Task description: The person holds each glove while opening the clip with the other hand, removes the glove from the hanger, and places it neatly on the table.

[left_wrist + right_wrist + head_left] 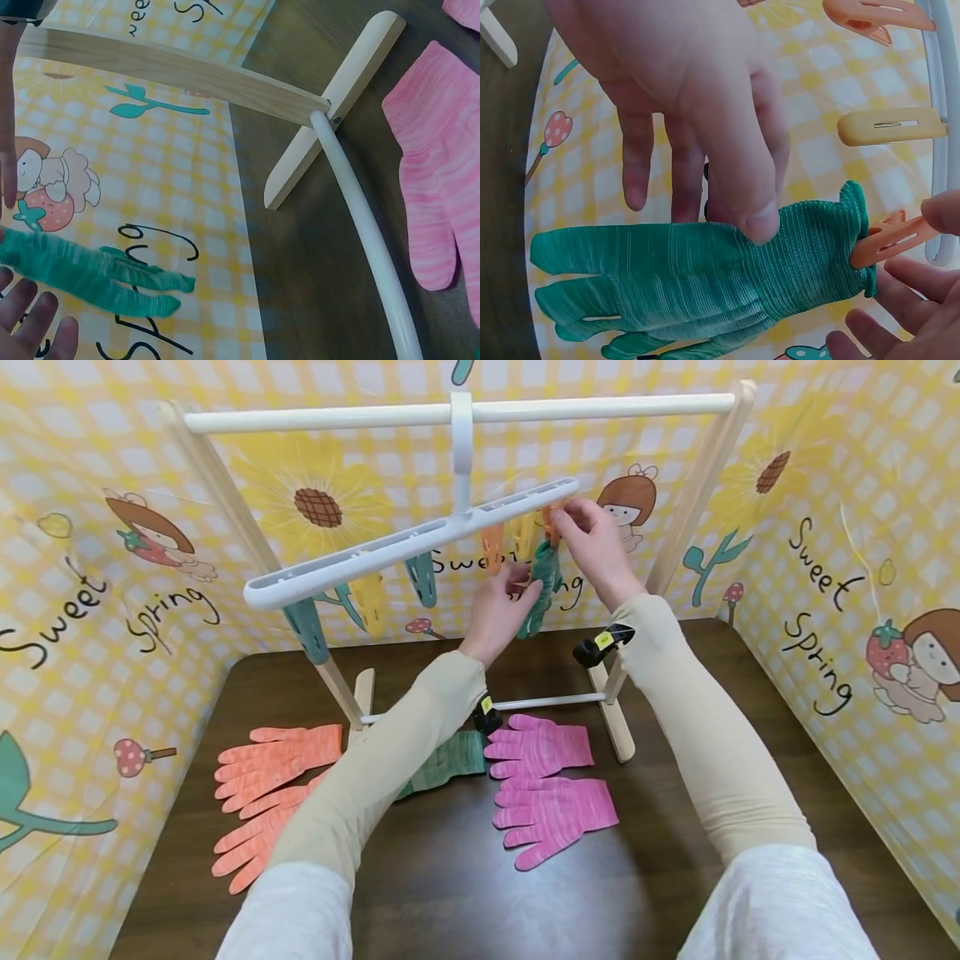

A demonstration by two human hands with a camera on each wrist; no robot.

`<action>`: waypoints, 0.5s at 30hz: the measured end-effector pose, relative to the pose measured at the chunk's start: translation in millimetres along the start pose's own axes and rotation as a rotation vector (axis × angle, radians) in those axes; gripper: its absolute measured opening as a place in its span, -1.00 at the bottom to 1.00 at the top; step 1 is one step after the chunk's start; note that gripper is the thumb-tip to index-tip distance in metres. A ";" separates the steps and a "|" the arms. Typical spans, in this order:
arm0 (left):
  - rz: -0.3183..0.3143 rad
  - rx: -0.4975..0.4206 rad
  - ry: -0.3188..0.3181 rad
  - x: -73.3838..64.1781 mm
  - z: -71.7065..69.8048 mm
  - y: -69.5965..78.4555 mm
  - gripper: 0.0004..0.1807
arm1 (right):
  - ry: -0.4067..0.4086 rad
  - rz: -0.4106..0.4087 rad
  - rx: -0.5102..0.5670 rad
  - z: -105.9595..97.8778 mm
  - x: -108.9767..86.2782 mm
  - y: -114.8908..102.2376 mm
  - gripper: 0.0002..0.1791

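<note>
At the far right end of the grey hanger [405, 545], my right hand [597, 545] pinches an orange clothespin [895, 241]. The clothespin overlaps the cuff of a green knit glove [682, 262], whose fingers hang down. My left hand [495, 614] is beside the glove, thumb extended with its tip at the glove's edge. In the right wrist view the left fingers reach along the glove's far side. The left wrist view has the glove [90, 274] dangling near spread fingertips [37, 322].
Other clothespins hang from the bar, including a yellow one [367, 603] and a teal one [306, 631]. A wooden rack [686, 502] carries the hanger. Orange gloves [281, 760], pink gloves [555, 814] and another green glove [450, 760] lie on the dark table [675, 877].
</note>
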State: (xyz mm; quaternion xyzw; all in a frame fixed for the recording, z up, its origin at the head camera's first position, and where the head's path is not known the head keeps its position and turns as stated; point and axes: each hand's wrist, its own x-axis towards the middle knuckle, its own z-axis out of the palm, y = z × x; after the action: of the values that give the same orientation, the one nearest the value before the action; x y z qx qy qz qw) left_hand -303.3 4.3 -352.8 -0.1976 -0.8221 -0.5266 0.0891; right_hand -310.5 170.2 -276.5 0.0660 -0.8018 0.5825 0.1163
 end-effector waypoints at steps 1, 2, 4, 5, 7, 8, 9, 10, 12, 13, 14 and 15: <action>0.006 -0.003 -0.001 0.3 0.6 0.9 -0.60 | 0.001 -0.001 -0.001 0.0 -0.5 0.1 -0.55; 0.011 -0.006 -0.001 0.5 1.1 1.8 -0.61 | 0.001 0.004 0.004 0.1 -0.9 0.2 -0.55; 0.021 -0.014 0.003 0.5 2.3 3.7 -0.62 | -0.001 0.007 0.011 -0.1 -1.0 1.5 -0.55; 0.023 -0.012 0.005 0.8 2.8 4.5 -0.62 | -0.002 0.007 0.014 -0.1 -1.1 2.1 -0.56; 0.010 -0.015 0.008 1.2 3.8 5.9 -0.61 | -0.003 0.006 0.018 -0.4 -0.9 4.0 -0.56; -0.001 -0.019 0.008 1.5 4.2 6.6 -0.60 | -0.006 0.008 0.019 -0.6 -0.8 5.0 -0.56; -0.011 -0.019 0.010 1.8 4.7 7.3 -0.59 | -0.010 0.007 0.020 -0.8 -1.0 5.6 -0.56; -0.021 -0.015 0.011 2.2 5.2 7.9 -0.59 | -0.014 0.007 0.022 -0.9 -1.4 6.2 -0.55; -0.036 -0.013 0.012 2.6 6.0 9.2 -0.58 | -0.022 0.008 0.028 -1.3 -1.8 7.2 -0.53; -0.041 -0.011 0.014 2.6 6.4 9.9 -0.58 | -0.025 0.010 0.035 -1.4 -1.9 7.6 -0.53; -0.043 -0.008 0.015 2.8 6.9 10.4 -0.58 | -0.028 0.013 0.041 -1.4 -1.9 8.1 -0.52; -0.040 -0.006 0.017 3.0 7.4 10.7 -0.59 | -0.029 0.015 0.049 -1.4 -1.8 8.5 -0.52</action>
State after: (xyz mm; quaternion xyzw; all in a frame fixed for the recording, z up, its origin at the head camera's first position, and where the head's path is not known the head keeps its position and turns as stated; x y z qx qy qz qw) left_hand -301.0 15.6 -346.0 -0.1769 -0.8235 -0.5323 0.0852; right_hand -310.7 174.1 -284.4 0.0713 -0.7894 0.6017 0.0986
